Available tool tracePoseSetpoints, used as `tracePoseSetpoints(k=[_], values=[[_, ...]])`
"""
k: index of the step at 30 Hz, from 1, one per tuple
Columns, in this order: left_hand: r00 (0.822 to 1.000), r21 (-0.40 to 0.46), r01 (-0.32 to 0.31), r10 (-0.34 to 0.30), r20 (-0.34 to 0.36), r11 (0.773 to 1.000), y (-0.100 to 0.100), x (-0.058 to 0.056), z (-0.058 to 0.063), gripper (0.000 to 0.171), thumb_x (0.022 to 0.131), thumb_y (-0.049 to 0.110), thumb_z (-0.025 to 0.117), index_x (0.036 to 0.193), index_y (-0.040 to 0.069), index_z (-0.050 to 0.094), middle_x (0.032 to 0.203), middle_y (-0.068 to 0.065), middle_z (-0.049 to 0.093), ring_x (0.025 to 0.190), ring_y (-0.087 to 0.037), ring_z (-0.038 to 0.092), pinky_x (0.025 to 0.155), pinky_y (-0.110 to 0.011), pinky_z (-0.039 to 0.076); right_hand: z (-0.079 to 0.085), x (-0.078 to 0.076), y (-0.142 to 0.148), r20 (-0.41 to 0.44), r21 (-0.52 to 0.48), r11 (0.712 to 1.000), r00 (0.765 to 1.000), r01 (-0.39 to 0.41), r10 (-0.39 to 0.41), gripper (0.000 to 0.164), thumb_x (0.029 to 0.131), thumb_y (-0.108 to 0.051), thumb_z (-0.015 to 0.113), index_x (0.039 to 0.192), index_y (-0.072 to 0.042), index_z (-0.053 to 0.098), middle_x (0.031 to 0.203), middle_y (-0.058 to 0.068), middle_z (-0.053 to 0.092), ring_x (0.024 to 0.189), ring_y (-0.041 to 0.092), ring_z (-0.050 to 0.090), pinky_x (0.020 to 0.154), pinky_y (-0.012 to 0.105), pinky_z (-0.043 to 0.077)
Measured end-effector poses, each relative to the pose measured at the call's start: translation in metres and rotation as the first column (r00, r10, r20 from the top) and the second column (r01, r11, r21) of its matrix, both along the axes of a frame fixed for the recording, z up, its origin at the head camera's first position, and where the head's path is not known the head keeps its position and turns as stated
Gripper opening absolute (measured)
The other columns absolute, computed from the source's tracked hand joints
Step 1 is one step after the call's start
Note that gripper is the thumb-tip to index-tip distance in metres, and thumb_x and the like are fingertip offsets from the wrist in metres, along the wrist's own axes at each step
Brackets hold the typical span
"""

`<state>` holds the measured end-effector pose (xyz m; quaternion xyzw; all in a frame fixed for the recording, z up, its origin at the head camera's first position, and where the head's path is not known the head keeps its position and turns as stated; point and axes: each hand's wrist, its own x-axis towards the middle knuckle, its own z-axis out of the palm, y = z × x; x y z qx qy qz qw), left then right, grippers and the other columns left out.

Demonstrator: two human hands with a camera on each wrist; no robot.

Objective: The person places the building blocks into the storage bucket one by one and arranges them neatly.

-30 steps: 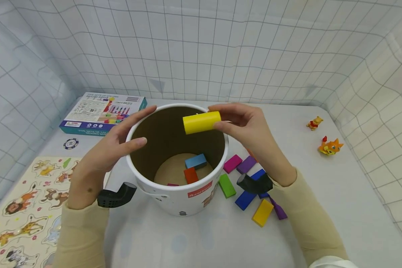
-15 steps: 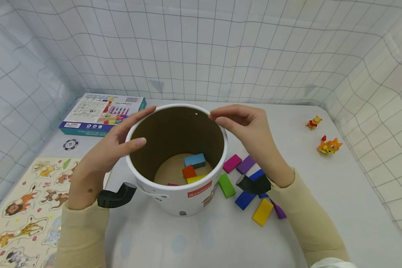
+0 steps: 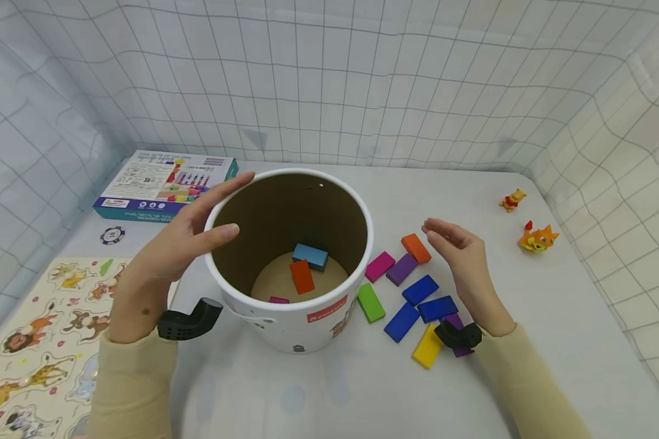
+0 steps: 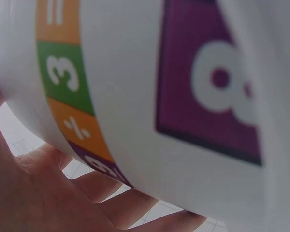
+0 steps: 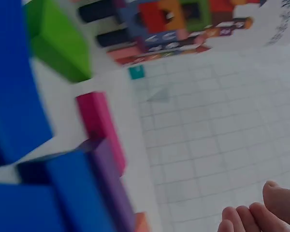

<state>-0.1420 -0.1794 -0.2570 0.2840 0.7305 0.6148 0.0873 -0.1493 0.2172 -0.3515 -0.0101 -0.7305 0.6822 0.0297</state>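
Note:
A white bucket point(image 3: 282, 326) with printed pictures stands upright. My left hand point(image 3: 176, 247) rests on its left side, fingers along the outer wall and thumb reaching over the rim. Inside the bucket lie a light blue block point(image 3: 310, 254), a red block point(image 3: 302, 277) and part of a magenta block point(image 3: 278, 300); the front wall hides some of the floor. My right hand point(image 3: 467, 259) holds nothing, hovering right of an orange block point(image 3: 416, 248) with fingers loosely bent. Near it on the table are a purple block point(image 3: 402, 269) and several blue blocks point(image 3: 420, 289).
A green block point(image 3: 371, 303), another magenta block point(image 3: 380, 266) and a yellow block point(image 3: 428, 346) lie right of the bucket. Two toy figures point(image 3: 538, 238) stand far right. At left are a flat box point(image 3: 165, 185), a round chip point(image 3: 112, 235) and an animal puzzle board point(image 3: 44, 305).
My right hand let the yellow cylinder drop into the bucket, where it is now out of sight. The hand then moved right and down toward the blocks. My left hand stayed put.

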Motion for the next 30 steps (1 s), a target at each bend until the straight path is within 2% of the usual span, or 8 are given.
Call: tracePoseSetpoints(k=[5,10,14,16,20,24,27,30], values=[[1.000,0.013,0.004,-0.004,-0.004,1.000,0.000,0.000,-0.001,0.059,0.084,0.003,0.048,0.139,0.016,0.030,0.143,-0.003,0.024,0.131,-0.023,0.015,0.097,-0.063,0.013,-0.032,-0.007,0.008,0.145,0.090,0.995,0.989,-0.046,0.032,0.052,0.085,-0.023,0.059,0.131,-0.003,0.042,0.131,0.015,0.044,0.114,0.016,0.047,0.087,0.015,0.040],[1.000,0.013,0.009,-0.009,-0.009,1.000,0.000,-0.001,-0.001,0.060,0.084,0.003,0.048,0.140,0.016,0.029,0.144,-0.002,0.022,0.132,-0.023,0.014,0.097,-0.063,0.012,-0.040,-0.010,0.010,0.122,0.134,0.988,0.991,-0.076,0.059,0.051,0.085,-0.013,0.058,0.131,0.001,0.040,0.132,0.018,0.042,0.119,0.027,0.042,0.084,0.014,0.041],[1.000,0.002,0.003,-0.003,-0.009,1.000,-0.001,-0.001,0.000,0.060,0.084,0.004,0.048,0.140,0.016,0.029,0.144,-0.002,0.023,0.131,-0.023,0.016,0.097,-0.062,0.017,-0.042,-0.010,0.012,0.146,0.201,0.977,0.988,-0.072,0.043,0.051,0.085,-0.015,0.059,0.131,-0.002,0.041,0.131,0.015,0.043,0.118,0.027,0.043,0.089,0.021,0.040],[1.000,-0.004,-0.001,0.001,-0.007,1.000,-0.001,0.000,0.000,0.060,0.084,0.005,0.048,0.140,0.017,0.029,0.144,-0.002,0.023,0.131,-0.024,0.017,0.098,-0.056,0.022,-0.043,-0.011,0.012,0.168,0.272,0.960,0.986,-0.068,0.023,0.051,0.085,-0.019,0.060,0.131,-0.007,0.043,0.130,0.012,0.045,0.116,0.025,0.044,0.094,0.027,0.038],[1.000,-0.011,-0.016,0.016,-0.002,1.000,-0.002,0.001,0.001,0.060,0.084,0.005,0.048,0.140,0.018,0.029,0.143,-0.002,0.025,0.130,-0.024,0.020,0.097,-0.050,0.028,-0.047,-0.015,0.010,0.156,0.432,0.900,0.988,-0.063,-0.005,0.050,0.083,-0.023,0.062,0.129,-0.013,0.046,0.124,0.011,0.050,0.109,0.025,0.046,0.095,0.040,0.037],[1.000,0.006,-0.012,0.012,-0.005,1.000,-0.002,0.001,0.001,0.060,0.084,0.004,0.048,0.139,0.016,0.030,0.143,-0.002,0.024,0.131,-0.023,0.017,0.097,-0.060,0.017,-0.049,-0.019,0.011,0.102,0.509,0.860,0.993,-0.007,-0.053,0.042,0.084,-0.021,0.059,0.124,-0.012,0.052,0.115,0.012,0.056,0.099,0.026,0.051,0.088,0.041,0.040],[1.000,0.022,-0.003,0.003,-0.008,1.000,-0.001,0.000,0.001,0.059,0.084,0.003,0.048,0.139,0.015,0.030,0.144,-0.003,0.023,0.132,-0.022,0.014,0.097,-0.064,0.009,-0.050,-0.022,0.014,0.084,0.502,0.864,0.992,0.038,-0.093,0.037,0.085,-0.021,0.058,0.121,-0.010,0.055,0.112,0.012,0.058,0.095,0.023,0.053,0.086,0.037,0.042],[1.000,0.021,0.000,0.000,-0.008,1.000,0.000,0.000,0.001,0.059,0.084,0.003,0.048,0.139,0.015,0.030,0.144,-0.002,0.023,0.132,-0.022,0.013,0.097,-0.064,0.010,-0.049,-0.023,0.017,0.106,0.425,0.904,0.989,0.048,-0.103,0.041,0.085,-0.026,0.059,0.122,-0.010,0.054,0.116,0.011,0.056,0.099,0.019,0.052,0.087,0.026,0.043]])
